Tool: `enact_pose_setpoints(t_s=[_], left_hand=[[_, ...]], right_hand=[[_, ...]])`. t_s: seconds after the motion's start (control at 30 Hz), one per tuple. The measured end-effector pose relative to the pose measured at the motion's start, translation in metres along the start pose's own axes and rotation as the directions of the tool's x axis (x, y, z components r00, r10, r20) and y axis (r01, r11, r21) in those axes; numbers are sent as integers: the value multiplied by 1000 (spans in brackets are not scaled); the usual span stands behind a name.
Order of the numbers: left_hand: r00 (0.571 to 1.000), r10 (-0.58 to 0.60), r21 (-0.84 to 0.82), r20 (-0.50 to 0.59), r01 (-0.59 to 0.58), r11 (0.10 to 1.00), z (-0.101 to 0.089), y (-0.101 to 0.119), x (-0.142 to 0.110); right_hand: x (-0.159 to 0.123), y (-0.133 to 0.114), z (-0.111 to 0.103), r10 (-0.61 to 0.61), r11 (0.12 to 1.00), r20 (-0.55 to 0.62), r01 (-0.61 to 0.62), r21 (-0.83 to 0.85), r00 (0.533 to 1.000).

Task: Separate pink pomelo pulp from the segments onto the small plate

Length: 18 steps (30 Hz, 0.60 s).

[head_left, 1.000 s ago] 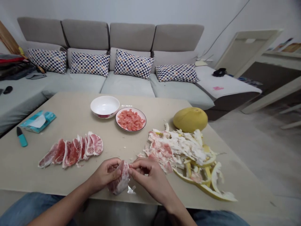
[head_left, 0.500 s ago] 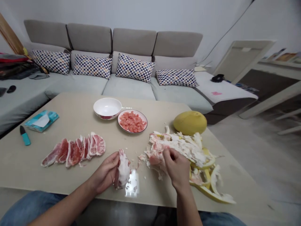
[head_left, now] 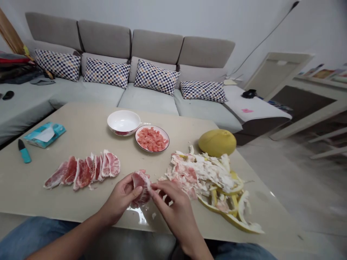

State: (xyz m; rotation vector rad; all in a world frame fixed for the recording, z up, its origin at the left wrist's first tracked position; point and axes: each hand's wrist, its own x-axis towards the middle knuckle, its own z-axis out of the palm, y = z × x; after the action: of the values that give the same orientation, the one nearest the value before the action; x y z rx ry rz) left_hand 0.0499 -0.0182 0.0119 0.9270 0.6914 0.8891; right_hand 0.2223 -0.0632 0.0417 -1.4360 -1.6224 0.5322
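My left hand [head_left: 120, 198] grips a pomelo segment [head_left: 141, 182] between thumb and fingers over the front of the table. Pink flesh shows on its near face, with white pith along the edge. At the segment's right edge, my right hand [head_left: 176, 207] pinches the white membrane with thumb and fingertips. Several more pomelo segments [head_left: 84, 171] lie in a row to the left. Right of my hands is a heap of pith, membrane scraps [head_left: 200, 169] and yellow rind [head_left: 235, 218]. A plate [head_left: 137, 142] of pink pomelo pieces [head_left: 152, 139] stands beyond my hands.
A white bowl [head_left: 124, 122] stands beside the plate. Behind the peel heap sits a whole yellow pomelo [head_left: 217, 142]. A knife with a teal handle [head_left: 25, 154] and a blue tissue pack [head_left: 46, 135] lie at the left. A grey sofa [head_left: 146, 101] stands behind the table.
My right hand has moved left from the scrap heap to the segment and pinches its edge. My left hand has turned the segment, so pink flesh faces me. The view has shifted slightly.
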Motion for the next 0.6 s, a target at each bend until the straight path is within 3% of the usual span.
enact_pose_setpoints(t_s=[0.17, 0.33, 0.47, 0.6], left_hand=[[999, 52, 189, 10, -53, 981, -2, 7, 0], [983, 184, 435, 23, -175, 883, -5, 8, -2], [966, 250, 512, 70, -249, 822, -6, 7, -3], [971, 224, 507, 78, -232, 830, -8, 7, -2]], right_hand=[[3, -8, 7, -35, 999, -26, 35, -1, 999], [0, -15, 8, -93, 995, -44, 92, -44, 995], [-2, -16, 13, -128, 990, -68, 122, -76, 990], [-2, -14, 16, -106, 992, -106, 98, -78, 989]])
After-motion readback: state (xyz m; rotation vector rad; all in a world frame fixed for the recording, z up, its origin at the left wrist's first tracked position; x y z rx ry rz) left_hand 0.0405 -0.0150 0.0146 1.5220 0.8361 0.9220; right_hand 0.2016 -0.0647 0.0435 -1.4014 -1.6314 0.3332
